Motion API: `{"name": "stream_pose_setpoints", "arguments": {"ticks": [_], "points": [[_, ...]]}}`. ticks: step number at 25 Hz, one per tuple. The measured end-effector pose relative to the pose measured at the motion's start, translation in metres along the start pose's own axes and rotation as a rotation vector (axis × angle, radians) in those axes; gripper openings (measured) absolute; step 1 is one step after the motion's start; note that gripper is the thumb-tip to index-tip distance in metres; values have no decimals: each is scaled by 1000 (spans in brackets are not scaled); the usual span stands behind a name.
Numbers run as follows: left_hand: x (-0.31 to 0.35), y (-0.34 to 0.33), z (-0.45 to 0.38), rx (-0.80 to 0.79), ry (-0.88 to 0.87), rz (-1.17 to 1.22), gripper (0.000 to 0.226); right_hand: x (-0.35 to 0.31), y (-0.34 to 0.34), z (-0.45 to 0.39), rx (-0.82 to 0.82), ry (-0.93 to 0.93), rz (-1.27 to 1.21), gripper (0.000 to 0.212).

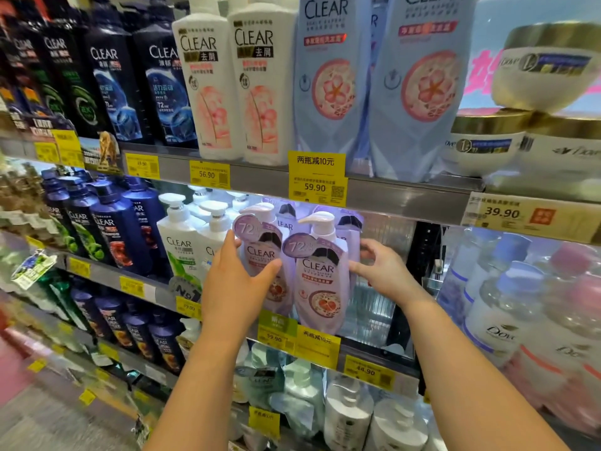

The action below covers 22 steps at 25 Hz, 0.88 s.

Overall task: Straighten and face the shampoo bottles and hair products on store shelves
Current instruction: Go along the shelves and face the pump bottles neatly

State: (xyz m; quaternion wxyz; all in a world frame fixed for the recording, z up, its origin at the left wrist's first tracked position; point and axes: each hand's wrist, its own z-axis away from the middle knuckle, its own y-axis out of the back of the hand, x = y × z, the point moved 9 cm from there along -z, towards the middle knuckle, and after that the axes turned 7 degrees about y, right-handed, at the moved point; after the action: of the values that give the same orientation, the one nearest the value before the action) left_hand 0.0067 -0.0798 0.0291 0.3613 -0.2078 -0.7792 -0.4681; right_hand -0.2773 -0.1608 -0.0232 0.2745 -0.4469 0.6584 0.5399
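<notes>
while we face the middle shelf (374,203), our left hand (235,288) lies flat, fingers spread, on the front of the left lilac clear pump bottle (265,255), thumb touching the right lilac clear pump bottle (320,275). our right hand (383,271) cups that right bottle's far side with fingers loosely curled, half open. both bottles stand upright at the shelf's front edge, labels forward, just above the yellow price tags (299,340), beside white clear bottles (182,242).
</notes>
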Motion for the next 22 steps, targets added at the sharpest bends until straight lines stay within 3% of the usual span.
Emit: {"name": "stream_pose_setpoints", "arguments": {"ticks": [6,12,18,22], "points": [[5,-3,-2,-2,5,-12,85,-4,-11,8,-121,-4,-126,42],[3,0,-3,32,8,-19,84,-8,-8,19,-116,1,-113,46],[-3,-1,-12,3,-4,24,76,-7,-8,31,-35,-79,-55,42],[-6,-1,-20,-63,-26,64,81,-17,3,46,177,-129,-49,36]]}}
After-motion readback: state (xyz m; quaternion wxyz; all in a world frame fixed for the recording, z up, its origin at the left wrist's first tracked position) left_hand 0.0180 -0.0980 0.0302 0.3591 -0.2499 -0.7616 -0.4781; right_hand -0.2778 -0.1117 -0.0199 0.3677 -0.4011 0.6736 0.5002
